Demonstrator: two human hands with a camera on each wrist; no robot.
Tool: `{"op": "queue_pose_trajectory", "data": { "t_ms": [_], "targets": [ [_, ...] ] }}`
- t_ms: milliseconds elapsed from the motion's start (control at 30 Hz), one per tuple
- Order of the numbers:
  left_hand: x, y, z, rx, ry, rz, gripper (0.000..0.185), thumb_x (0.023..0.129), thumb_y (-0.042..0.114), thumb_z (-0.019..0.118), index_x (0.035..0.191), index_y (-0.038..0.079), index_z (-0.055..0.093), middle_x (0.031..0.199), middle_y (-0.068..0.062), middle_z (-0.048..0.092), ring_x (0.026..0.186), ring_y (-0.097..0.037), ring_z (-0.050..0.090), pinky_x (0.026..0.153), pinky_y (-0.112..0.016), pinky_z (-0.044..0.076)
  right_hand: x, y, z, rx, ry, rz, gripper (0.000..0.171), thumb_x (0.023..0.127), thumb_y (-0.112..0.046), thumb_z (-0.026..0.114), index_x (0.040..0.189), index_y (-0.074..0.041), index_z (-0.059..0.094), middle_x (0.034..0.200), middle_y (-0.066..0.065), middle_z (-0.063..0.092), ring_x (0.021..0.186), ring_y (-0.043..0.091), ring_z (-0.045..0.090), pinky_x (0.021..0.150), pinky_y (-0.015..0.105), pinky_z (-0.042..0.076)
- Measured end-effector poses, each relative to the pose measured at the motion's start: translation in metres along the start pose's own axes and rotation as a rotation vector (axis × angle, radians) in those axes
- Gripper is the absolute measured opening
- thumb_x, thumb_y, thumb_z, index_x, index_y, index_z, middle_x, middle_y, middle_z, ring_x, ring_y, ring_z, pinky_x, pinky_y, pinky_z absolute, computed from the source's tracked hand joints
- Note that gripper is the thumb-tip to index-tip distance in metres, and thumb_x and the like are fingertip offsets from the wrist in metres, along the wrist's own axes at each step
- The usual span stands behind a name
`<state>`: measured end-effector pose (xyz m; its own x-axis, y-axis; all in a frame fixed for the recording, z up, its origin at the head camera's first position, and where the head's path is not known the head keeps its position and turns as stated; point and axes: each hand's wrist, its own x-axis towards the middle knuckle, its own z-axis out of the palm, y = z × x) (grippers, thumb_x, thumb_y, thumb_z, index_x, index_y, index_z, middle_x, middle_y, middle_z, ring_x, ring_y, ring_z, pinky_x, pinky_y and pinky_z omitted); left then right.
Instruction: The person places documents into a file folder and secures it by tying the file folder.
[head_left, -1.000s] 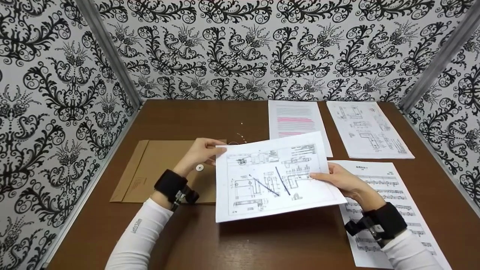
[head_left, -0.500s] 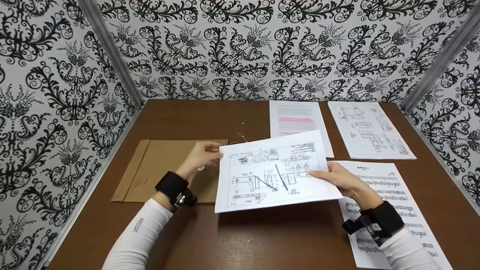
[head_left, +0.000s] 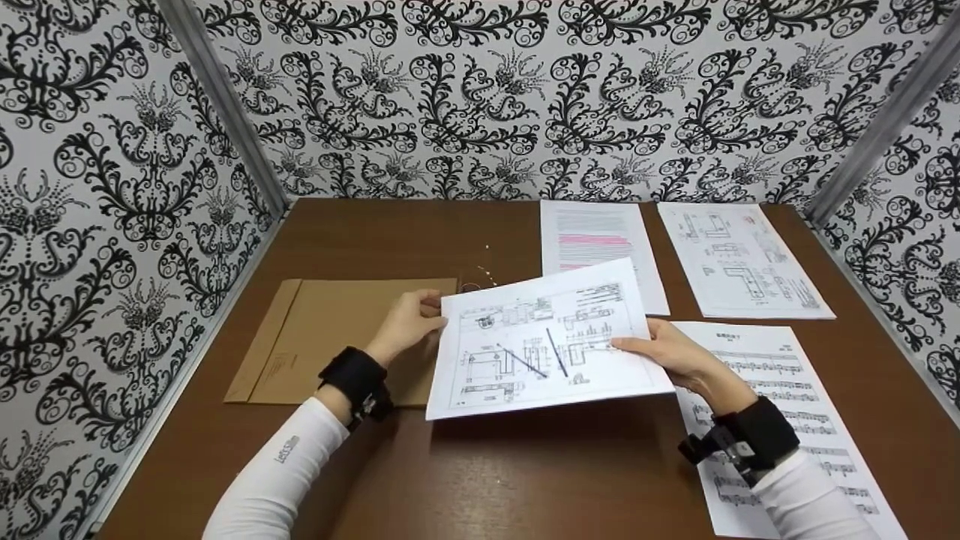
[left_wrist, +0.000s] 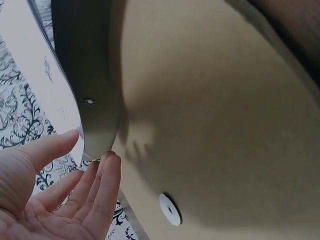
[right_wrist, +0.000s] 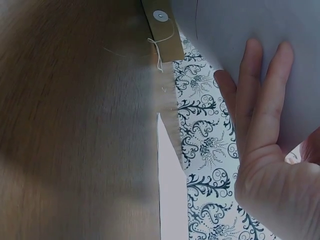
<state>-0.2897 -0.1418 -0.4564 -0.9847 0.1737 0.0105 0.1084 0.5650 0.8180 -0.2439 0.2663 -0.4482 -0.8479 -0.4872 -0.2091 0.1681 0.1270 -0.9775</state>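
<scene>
In the head view I hold a drawing sheet [head_left: 555, 356] above the brown tabletop [head_left: 480, 484], its printed face tilted up towards me, two dark straight strokes running over the fine lines. My right hand [head_left: 679, 356] pinches its right edge, thumb on the front and fingers behind. My left hand [head_left: 411, 322] is at its left edge, thumb tip at the margin, above the right part of a brown envelope [head_left: 315, 337] lying flat. Past the sheet's upper edge lies a page with pink highlighting [head_left: 596, 244], its lower part hidden; to the right of it is a second drawing [head_left: 742, 259], and nearer me a page of sheet music [head_left: 795, 379], partly under my right forearm

In the left wrist view my left fingers reach out side by side, loosely bent, with the thumb apart from them. The paper's corner and the end of the envelope's flap [left_wrist: 90, 60] come into that gap; I cannot tell whether my fingertips touch the flap. A white disc [left_wrist: 170, 209] sits on the envelope just beside my hand

In the right wrist view my right fingers lie straight and slightly parted against the back of the drawing sheet. Further off, a thin string [right_wrist: 158, 52] trails from a second disc [right_wrist: 160, 16] on the flap
</scene>
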Motion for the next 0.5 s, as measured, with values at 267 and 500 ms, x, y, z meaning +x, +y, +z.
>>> {"op": "queue_pose_trajectory", "data": {
  "t_ms": [267, 500],
  "targets": [
    [0.002, 0.001, 0.012, 0.154, 0.009, 0.032, 0.047, 0.092, 0.003, 0.071, 0.134, -0.011, 0.059, 0.126, -0.028, 0.069, 0.117, -0.040, 0.069, 0.100, -0.048, 0.056, -0.002, -0.001, -0.002, 0.001, 0.037, 0.020, 0.040, 0.103, -0.011, 0.058, 0.136, 0.010, 0.050, 0.101, -0.004, 0.078, 0.084, 0.013, 0.079, 0.073, 0.026, 0.063],
    [0.007, 0.000, 0.022, 0.412, 0.040, 0.021, 0.053, 0.090, 0.021, 0.078, 0.135, -0.002, 0.063, 0.133, -0.022, 0.068, 0.123, -0.038, 0.065, 0.103, -0.051, 0.054, -0.003, 0.001, -0.005, 0.010, 0.055, 0.032, 0.034, 0.102, -0.010, 0.059, 0.132, 0.006, 0.055, 0.098, -0.004, 0.079, 0.082, 0.013, 0.079, 0.072, 0.026, 0.063]
  ]
}}
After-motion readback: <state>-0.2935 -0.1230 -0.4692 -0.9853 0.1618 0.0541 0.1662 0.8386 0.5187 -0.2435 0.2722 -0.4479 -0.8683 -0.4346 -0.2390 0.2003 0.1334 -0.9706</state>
